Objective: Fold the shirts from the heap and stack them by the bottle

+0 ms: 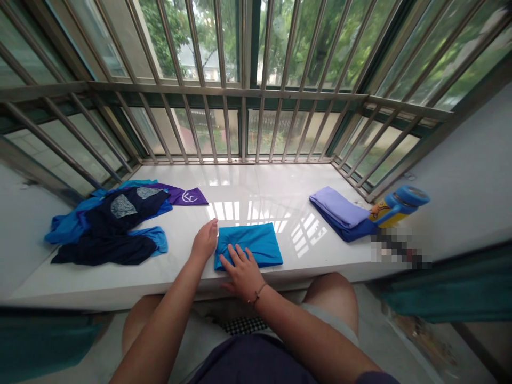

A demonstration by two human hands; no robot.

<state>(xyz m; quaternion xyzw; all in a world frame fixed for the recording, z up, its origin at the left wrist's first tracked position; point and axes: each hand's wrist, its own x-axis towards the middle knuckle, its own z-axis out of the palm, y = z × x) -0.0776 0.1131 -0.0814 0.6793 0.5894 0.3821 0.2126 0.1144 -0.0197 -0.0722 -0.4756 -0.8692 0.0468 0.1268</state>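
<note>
A bright blue garment (262, 245), folded into a flat rectangle, lies on the white sill in front of me. My right hand (243, 271) rests palm down on its near left part, fingers spread, and a thin bracelet circles the wrist. Along the garment's left edge stands my left hand (205, 240), turned on its side with the fingers stretched out. Whether it touches the cloth I cannot tell. Neither hand grips anything.
On the left is a loose heap of clothes: a dark navy garment (108, 229), blue pieces, and a purple one (192, 196) with a white mark. To the right lie folded lilac cloth (340, 208) and navy cloth (352, 233), beside a blue-and-yellow bottle (400, 205). Metal bars (228, 128) edge the sill (252, 186).
</note>
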